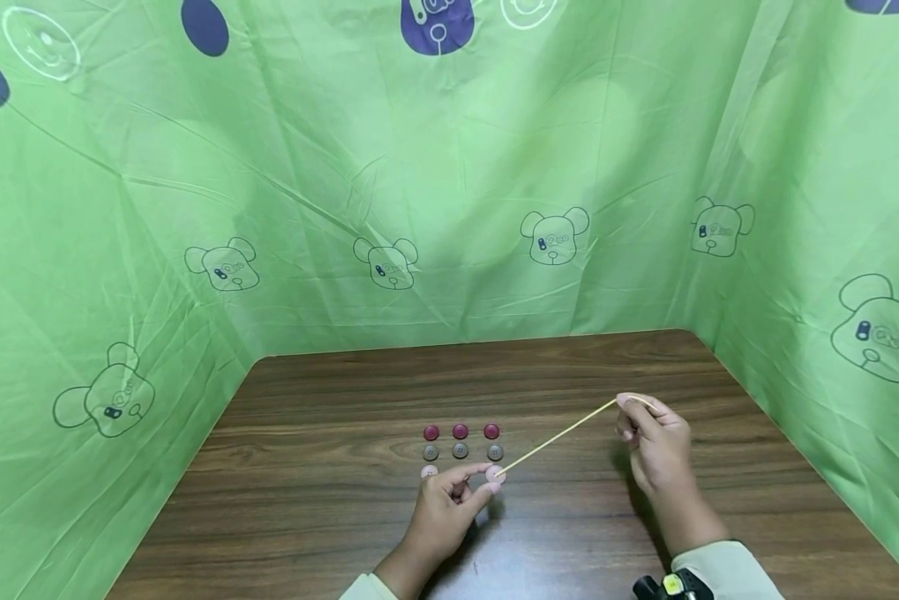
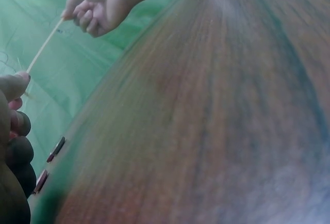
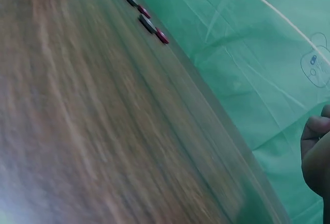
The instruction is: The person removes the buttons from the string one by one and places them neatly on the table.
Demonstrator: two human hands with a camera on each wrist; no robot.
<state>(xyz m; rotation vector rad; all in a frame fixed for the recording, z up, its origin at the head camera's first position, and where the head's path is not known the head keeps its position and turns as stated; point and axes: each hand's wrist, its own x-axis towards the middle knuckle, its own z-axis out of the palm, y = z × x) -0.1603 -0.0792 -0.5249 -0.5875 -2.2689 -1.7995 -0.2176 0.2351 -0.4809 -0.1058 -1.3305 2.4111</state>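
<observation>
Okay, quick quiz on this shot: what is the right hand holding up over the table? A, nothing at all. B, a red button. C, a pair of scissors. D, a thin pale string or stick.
D: the right hand pinches the raised end of a thin pale string that runs down taut to the left hand, by the buttons on the table.

We see two bare hands, the left hand [image 1: 442, 508] and the right hand [image 1: 659, 446], each leaving a pale cream sleeve cuff [image 1: 722, 567]; a black-and-yellow wrist camera [image 1: 670, 586] sits at the right cuff.
</observation>
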